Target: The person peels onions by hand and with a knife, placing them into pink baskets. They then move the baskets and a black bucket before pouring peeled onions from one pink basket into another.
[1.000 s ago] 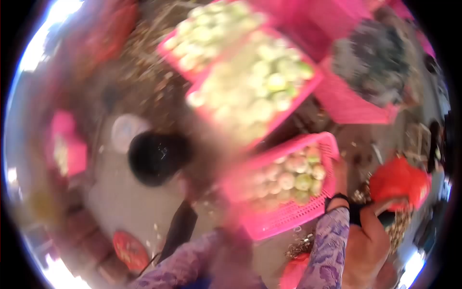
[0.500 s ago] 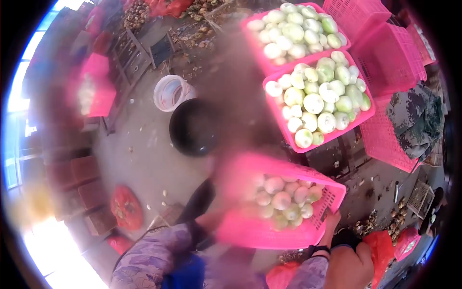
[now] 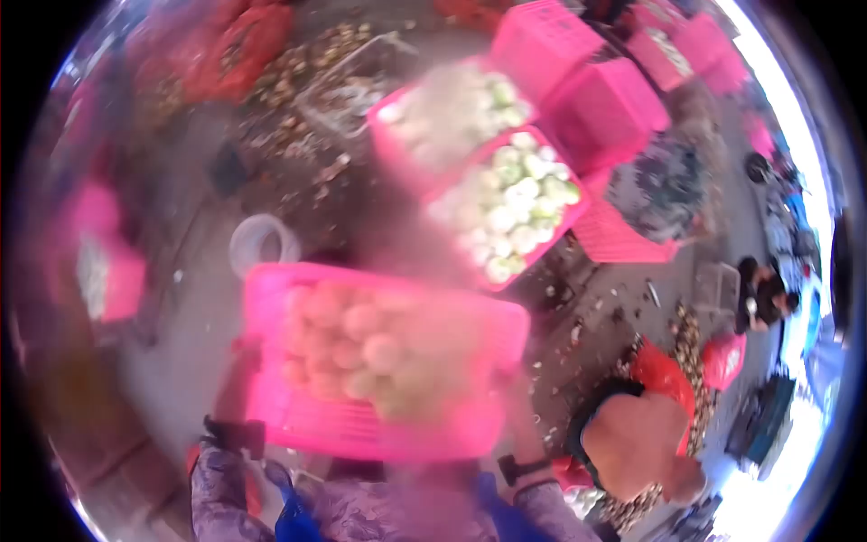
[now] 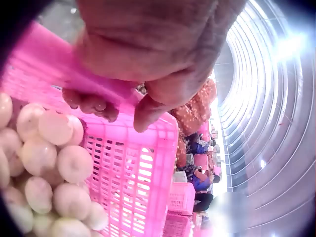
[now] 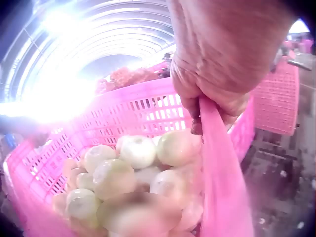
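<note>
Both hands hold a pink plastic crate (image 3: 388, 441) of peeled onions (image 3: 384, 352) by its two short ends, in front of the body. In the left wrist view my left hand (image 4: 153, 49) has its fingers curled over the crate's rim, with the fingertips inside and onions (image 4: 39, 155) below. My right hand (image 5: 227, 54) grips the opposite rim (image 5: 217, 163) in the right wrist view, fingers wrapped over it beside the onions (image 5: 113, 177). The head view is hazy over the crate's middle.
Two pink crates of onions (image 3: 515, 203) stand ahead, with stacked pink crates (image 3: 601, 113) and a dark patterned cloth (image 3: 659, 188) to their right. A white bucket (image 3: 264, 246) lies beyond the held crate. A person (image 3: 641, 443) crouches at the right by a red bag (image 3: 664, 375).
The held crate has moved left and is now squarely before the body, larger in view. The view has turned, and the crouching person shows more fully.
</note>
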The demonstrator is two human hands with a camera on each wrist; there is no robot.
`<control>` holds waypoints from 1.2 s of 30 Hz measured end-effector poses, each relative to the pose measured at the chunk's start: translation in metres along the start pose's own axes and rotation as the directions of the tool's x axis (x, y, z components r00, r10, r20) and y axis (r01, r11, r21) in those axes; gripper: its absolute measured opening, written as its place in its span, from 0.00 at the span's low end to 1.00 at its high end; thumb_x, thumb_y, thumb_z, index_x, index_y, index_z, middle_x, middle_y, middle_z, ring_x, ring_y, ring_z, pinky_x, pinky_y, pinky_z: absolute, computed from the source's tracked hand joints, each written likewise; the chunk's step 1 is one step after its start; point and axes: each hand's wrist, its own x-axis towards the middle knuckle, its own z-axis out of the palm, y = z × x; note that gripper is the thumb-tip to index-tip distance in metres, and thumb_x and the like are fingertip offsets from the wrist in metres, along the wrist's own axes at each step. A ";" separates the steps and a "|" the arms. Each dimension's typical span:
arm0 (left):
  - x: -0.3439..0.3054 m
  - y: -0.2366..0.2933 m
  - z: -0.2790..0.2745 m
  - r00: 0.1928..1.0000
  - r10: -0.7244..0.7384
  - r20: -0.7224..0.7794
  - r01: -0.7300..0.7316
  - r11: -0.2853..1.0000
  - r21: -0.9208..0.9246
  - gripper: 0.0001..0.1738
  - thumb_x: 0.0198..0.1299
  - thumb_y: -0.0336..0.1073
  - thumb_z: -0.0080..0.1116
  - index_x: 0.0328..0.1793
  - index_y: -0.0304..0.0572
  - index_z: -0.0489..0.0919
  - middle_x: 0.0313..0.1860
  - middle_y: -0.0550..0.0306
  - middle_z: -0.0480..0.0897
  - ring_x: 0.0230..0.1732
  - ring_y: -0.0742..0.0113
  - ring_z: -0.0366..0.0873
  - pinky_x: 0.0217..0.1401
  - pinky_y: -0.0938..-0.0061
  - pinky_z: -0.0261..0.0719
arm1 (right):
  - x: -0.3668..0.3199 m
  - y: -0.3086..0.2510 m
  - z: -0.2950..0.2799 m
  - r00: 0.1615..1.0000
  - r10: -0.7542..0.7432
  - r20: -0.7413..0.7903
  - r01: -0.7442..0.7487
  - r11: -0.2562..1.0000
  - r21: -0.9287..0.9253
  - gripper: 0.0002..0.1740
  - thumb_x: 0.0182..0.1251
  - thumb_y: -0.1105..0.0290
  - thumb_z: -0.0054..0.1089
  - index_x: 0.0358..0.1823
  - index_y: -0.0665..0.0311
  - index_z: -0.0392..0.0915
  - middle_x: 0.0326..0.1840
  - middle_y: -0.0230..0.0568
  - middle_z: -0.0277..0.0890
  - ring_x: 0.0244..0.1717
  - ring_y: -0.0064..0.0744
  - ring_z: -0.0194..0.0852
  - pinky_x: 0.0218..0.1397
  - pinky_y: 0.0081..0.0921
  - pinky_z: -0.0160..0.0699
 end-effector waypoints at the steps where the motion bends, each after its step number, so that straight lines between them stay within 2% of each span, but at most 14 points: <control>1: 0.020 0.007 -0.020 0.999 0.018 -0.038 -0.017 1.000 0.023 0.12 0.63 0.42 0.59 0.45 0.44 0.77 0.28 0.67 0.75 0.24 0.78 0.70 0.24 0.79 0.67 | 0.005 -0.010 0.027 0.997 -0.070 0.040 0.075 0.989 -0.125 0.14 0.64 0.64 0.55 0.41 0.69 0.75 0.32 0.47 0.81 0.25 0.44 0.79 0.28 0.36 0.78; 7: 0.175 -0.006 -0.129 0.998 0.049 -0.032 -0.046 0.996 0.083 0.17 0.66 0.53 0.57 0.40 0.48 0.77 0.21 0.70 0.71 0.18 0.80 0.65 0.18 0.80 0.62 | 0.060 -0.041 0.184 0.933 -0.224 0.283 0.350 0.754 -0.556 0.18 0.65 0.60 0.54 0.46 0.68 0.71 0.33 0.50 0.80 0.29 0.48 0.80 0.32 0.42 0.78; 13: 0.175 0.008 -0.115 0.935 0.244 -0.259 -0.180 0.952 0.247 0.19 0.67 0.56 0.54 0.38 0.48 0.76 0.20 0.71 0.70 0.17 0.82 0.63 0.17 0.81 0.59 | 0.068 -0.042 0.216 0.950 -0.194 0.244 0.307 0.715 -0.628 0.22 0.66 0.56 0.53 0.51 0.66 0.66 0.33 0.53 0.80 0.33 0.53 0.82 0.36 0.48 0.79; 16: 0.228 -0.052 -0.196 0.923 0.347 -0.165 -0.248 0.865 0.436 0.24 0.67 0.57 0.54 0.49 0.41 0.77 0.32 0.62 0.78 0.29 0.67 0.75 0.31 0.68 0.73 | 0.063 -0.059 0.215 0.970 -0.186 0.155 0.242 0.764 -0.599 0.21 0.66 0.55 0.52 0.50 0.65 0.65 0.34 0.57 0.79 0.35 0.57 0.81 0.37 0.52 0.78; 18: 0.200 -0.028 -0.148 0.821 0.556 -0.126 -0.463 0.779 0.423 0.28 0.65 0.51 0.57 0.62 0.35 0.74 0.48 0.49 0.80 0.51 0.52 0.77 0.55 0.58 0.74 | 0.059 -0.067 0.212 0.972 -0.154 0.177 0.229 0.780 -0.583 0.23 0.67 0.54 0.50 0.52 0.66 0.64 0.34 0.56 0.80 0.34 0.57 0.81 0.36 0.53 0.78; 19: 0.173 -0.002 -0.109 0.818 0.566 -0.106 -0.476 0.768 0.428 0.28 0.65 0.51 0.57 0.62 0.35 0.74 0.48 0.49 0.80 0.51 0.52 0.77 0.55 0.58 0.74 | 0.057 -0.069 0.211 0.975 -0.156 0.158 0.219 0.789 -0.574 0.23 0.67 0.54 0.50 0.52 0.66 0.64 0.34 0.56 0.80 0.34 0.57 0.81 0.36 0.53 0.78; 21: 0.122 0.043 -0.039 0.672 0.672 -0.313 0.108 0.328 0.938 0.26 0.62 0.41 0.59 0.62 0.33 0.73 0.50 0.43 0.79 0.53 0.50 0.76 0.59 0.60 0.73 | 0.056 -0.075 0.207 0.973 -0.131 0.188 0.220 0.760 -0.612 0.23 0.68 0.53 0.50 0.51 0.65 0.64 0.34 0.55 0.80 0.34 0.57 0.81 0.37 0.53 0.77; 24: 0.124 0.003 0.022 0.530 0.823 -0.205 -0.472 0.487 0.735 0.23 0.52 0.27 0.62 0.56 0.33 0.77 0.53 0.44 0.77 0.59 0.48 0.72 0.64 0.57 0.69 | 0.056 -0.096 0.190 0.942 0.002 0.337 0.195 0.812 -0.550 0.27 0.68 0.51 0.50 0.56 0.65 0.64 0.38 0.56 0.81 0.40 0.58 0.81 0.42 0.51 0.79; 25: 0.083 0.032 0.073 0.506 0.862 0.036 -0.463 0.236 0.854 0.21 0.52 0.25 0.61 0.55 0.33 0.77 0.55 0.44 0.76 0.62 0.48 0.70 0.65 0.56 0.67 | 0.061 -0.098 0.179 0.938 -0.017 0.345 0.213 0.816 -0.538 0.27 0.68 0.51 0.50 0.56 0.65 0.64 0.38 0.56 0.81 0.40 0.58 0.81 0.42 0.51 0.79; 27: 0.065 0.032 0.144 0.541 0.840 -0.048 -0.717 0.490 0.496 0.20 0.53 0.24 0.60 0.54 0.33 0.77 0.57 0.45 0.76 0.63 0.49 0.69 0.68 0.58 0.65 | 0.064 -0.084 0.154 0.907 -0.160 0.389 0.301 0.894 -0.333 0.31 0.69 0.49 0.49 0.64 0.64 0.63 0.48 0.58 0.79 0.49 0.57 0.79 0.51 0.49 0.77; 28: 0.048 0.039 0.172 0.450 0.883 0.135 -0.701 0.256 0.666 0.20 0.53 0.23 0.59 0.54 0.33 0.76 0.57 0.47 0.76 0.65 0.51 0.68 0.69 0.61 0.64 | 0.062 -0.076 0.137 0.910 -0.162 0.381 0.292 0.903 -0.314 0.31 0.69 0.49 0.49 0.64 0.64 0.63 0.48 0.58 0.79 0.49 0.57 0.79 0.51 0.49 0.77; 31: -0.018 0.059 0.284 0.708 0.696 0.120 -0.676 0.618 0.402 0.20 0.58 0.26 0.56 0.58 0.36 0.75 0.59 0.50 0.75 0.65 0.58 0.68 0.68 0.67 0.64 | 0.084 -0.054 0.050 0.980 -0.112 0.163 0.143 0.971 -0.191 0.34 0.65 0.47 0.52 0.64 0.65 0.65 0.56 0.57 0.75 0.55 0.55 0.76 0.58 0.47 0.73; 34: -0.035 0.065 0.359 0.666 0.660 0.347 -0.735 0.501 0.457 0.19 0.65 0.30 0.54 0.63 0.44 0.72 0.57 0.55 0.74 0.61 0.64 0.68 0.62 0.72 0.69 | 0.110 -0.025 -0.035 0.999 -0.038 0.004 0.039 0.985 -0.170 0.28 0.64 0.51 0.53 0.57 0.64 0.68 0.51 0.56 0.77 0.49 0.54 0.77 0.52 0.45 0.75; 36: -0.016 0.051 0.394 0.785 0.554 0.275 -0.609 0.773 0.181 0.21 0.62 0.31 0.56 0.63 0.40 0.73 0.58 0.54 0.74 0.61 0.62 0.70 0.64 0.70 0.68 | 0.133 -0.009 -0.077 0.997 -0.008 -0.074 -0.007 0.980 -0.198 0.24 0.63 0.54 0.53 0.52 0.64 0.70 0.48 0.55 0.78 0.46 0.53 0.78 0.49 0.45 0.76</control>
